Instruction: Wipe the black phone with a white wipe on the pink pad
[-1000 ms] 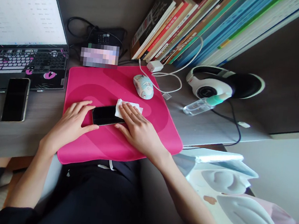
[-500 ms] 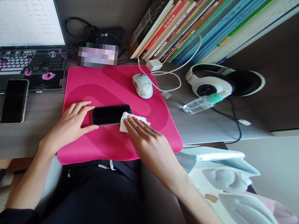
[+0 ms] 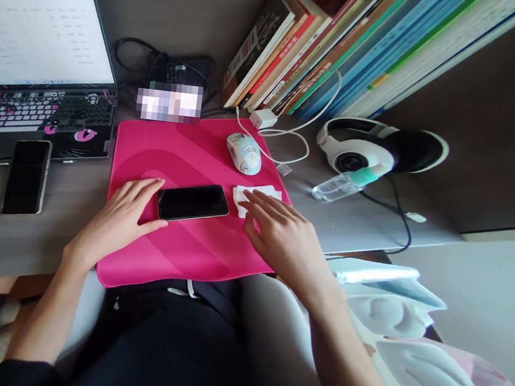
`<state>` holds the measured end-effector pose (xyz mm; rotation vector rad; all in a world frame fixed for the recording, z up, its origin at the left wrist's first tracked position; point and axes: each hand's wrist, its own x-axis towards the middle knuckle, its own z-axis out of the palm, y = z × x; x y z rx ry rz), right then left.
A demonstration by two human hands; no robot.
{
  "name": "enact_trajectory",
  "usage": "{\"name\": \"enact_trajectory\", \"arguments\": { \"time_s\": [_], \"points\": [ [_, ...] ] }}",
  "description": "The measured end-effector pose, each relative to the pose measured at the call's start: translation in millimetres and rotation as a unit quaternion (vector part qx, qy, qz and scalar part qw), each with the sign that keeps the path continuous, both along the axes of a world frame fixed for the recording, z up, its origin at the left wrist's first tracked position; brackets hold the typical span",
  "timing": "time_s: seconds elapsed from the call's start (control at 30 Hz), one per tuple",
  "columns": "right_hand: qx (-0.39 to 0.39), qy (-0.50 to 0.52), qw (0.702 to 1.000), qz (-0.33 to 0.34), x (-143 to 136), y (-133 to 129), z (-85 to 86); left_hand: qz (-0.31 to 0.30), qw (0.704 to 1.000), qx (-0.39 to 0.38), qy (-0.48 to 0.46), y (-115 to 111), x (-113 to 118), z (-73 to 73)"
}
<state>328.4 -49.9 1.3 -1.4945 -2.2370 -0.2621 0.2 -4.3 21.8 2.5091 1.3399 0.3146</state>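
Observation:
A black smartphone [image 3: 194,202] lies screen up on a bright pink desk mat [image 3: 195,254]. My left hand [image 3: 128,209] rests at the phone's left end with its fingers spread. Its thumb is by the lower corner and its forefinger by the upper one; a firm grip does not show. To the right of the phone, a folded white tissue [image 3: 240,197] lies on the mat. My right hand [image 3: 280,236] is over the tissue's lower right part, fingers stretched out and not closed on it. A patterned mouse [image 3: 244,153] sits above the tissue.
Left of the mat stand an open laptop [image 3: 52,117] and a second phone [image 3: 26,178]. Behind are a row of books [image 3: 292,54] and a white charger [image 3: 263,119] with its cable. Headphones [image 3: 359,152] and a clear spray bottle [image 3: 337,188] lie at right.
My right hand has moved right, off the phone, and its fingers have lifted from the tissue. The tissue now lies apart from the phone. My left hand has hardly moved.

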Motion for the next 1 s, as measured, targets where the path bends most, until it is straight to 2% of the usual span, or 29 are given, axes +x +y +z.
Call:
{"name": "enact_trajectory", "arguments": {
  "time_s": [0.1, 0.23, 0.43, 1.0],
  "points": [
    [0.001, 0.072, 0.997, -0.003, -13, 5, 0.7, -0.011, 0.999, 0.037, -0.014, 1, 2, 2.4],
    [-0.067, 0.139, 0.985, 0.081, -26, 18, -8.2, -0.022, 0.996, 0.090, -0.011, 4, 4, 1.1],
    [-0.116, 0.148, 0.976, 0.108, -27, 30, -24.3, -0.050, 0.995, 0.082, 0.009, 5, 3, -0.9],
    [-0.106, 0.152, 0.976, 0.113, -27, 29, -25.6, -0.111, 0.979, 0.168, 0.035, 7, 2, -4.0]
  ]
}}
